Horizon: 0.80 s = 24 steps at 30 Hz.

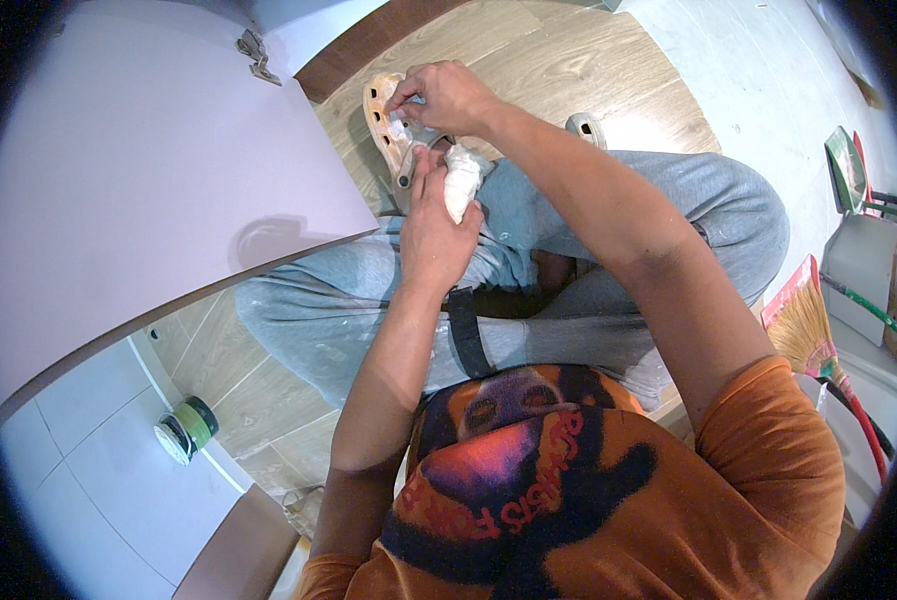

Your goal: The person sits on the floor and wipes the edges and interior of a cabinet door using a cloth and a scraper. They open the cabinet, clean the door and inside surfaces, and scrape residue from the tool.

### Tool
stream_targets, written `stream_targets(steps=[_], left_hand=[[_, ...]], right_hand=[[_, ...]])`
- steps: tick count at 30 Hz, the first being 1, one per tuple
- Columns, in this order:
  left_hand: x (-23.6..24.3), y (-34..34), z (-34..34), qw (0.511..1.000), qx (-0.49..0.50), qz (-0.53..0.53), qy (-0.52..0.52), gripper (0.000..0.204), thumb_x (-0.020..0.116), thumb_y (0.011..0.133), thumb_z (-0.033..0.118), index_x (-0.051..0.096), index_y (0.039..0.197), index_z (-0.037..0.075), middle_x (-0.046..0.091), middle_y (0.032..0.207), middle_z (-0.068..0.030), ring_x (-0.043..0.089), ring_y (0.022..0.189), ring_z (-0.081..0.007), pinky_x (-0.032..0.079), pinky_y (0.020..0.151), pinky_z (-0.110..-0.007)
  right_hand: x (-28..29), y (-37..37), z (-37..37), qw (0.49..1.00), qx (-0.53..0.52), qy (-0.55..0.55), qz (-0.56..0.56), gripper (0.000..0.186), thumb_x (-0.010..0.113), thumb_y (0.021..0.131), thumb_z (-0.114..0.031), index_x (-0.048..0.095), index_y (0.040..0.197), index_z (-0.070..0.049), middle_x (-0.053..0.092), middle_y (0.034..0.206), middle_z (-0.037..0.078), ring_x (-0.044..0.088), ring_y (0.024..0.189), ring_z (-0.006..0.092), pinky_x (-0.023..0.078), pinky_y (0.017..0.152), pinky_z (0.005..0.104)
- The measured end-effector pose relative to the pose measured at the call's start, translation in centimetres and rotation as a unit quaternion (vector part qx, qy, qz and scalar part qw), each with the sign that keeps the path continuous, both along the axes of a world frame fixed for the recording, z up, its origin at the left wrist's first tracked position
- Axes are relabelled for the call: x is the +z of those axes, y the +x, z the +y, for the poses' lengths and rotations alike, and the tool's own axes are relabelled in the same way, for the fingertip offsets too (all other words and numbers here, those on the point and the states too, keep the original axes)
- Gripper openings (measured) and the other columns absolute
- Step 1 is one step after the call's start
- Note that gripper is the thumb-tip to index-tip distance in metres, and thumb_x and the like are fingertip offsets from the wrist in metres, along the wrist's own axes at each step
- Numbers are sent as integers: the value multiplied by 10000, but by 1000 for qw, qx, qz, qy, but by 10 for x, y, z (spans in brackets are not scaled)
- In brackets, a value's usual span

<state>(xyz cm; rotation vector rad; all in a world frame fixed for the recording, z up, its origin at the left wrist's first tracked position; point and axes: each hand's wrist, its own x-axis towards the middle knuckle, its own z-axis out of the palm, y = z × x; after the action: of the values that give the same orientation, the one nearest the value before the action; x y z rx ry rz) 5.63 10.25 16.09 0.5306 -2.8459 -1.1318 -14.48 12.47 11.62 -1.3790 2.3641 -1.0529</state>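
Observation:
My left hand (436, 240) is wrapped round a soft white lump (462, 187) that looks like a small crumpled bag or wad. Just beyond it, my right hand (453, 97) reaches over the shoe on my foot, its fingertips bent together. What they pinch, if anything, is too small to make out. The shoe is a pale clog (376, 100) with holes along its side and whitish and orange smears on top. Fingers of my left hand come close to the clog's strap.
A large pale cabinet door (169, 170) with a metal hinge (257, 57) stands at left. A second clog (587, 128) sits beyond my knee. A green-and-black roll or can (187, 430) lies lower left. At right are a broom (802, 315) and a green dustpan (846, 172).

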Motion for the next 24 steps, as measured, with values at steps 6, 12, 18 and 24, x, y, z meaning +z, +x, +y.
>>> stream_targets(steps=[6,12,18,24], left_hand=[[3,-1,1,1000,10,-12,3,639,687,879,135,438,1434,-60,271,1636,-269,318,1499,-408,311,1209,-442],[4,-1,2,1000,10,-11,2,629,688,882,140,442,1422,-68,266,1637,-273,304,1506,-405,302,1215,-444],[4,-1,2,1000,7,-8,0,583,688,883,142,467,1377,-73,267,1632,-284,310,1502,-413,310,1212,-447],[0,0,0,1000,7,6,-3,633,692,886,158,448,1413,-93,272,1625,-297,313,1497,-420,312,1210,-442]], right_hand=[[3,3,0,1000,-6,18,24,181,744,857,-178,812,1024,-189,733,1007,89,702,918,309,558,864,408],[9,4,0,999,-8,20,35,167,753,850,-206,813,1001,-167,738,996,91,704,907,305,556,866,411],[13,-4,4,998,47,43,5,175,776,832,-264,804,957,-144,754,1019,72,713,887,278,541,872,416],[22,2,3,990,64,79,100,203,746,837,-304,774,953,-140,751,955,32,704,890,226,446,965,399]])
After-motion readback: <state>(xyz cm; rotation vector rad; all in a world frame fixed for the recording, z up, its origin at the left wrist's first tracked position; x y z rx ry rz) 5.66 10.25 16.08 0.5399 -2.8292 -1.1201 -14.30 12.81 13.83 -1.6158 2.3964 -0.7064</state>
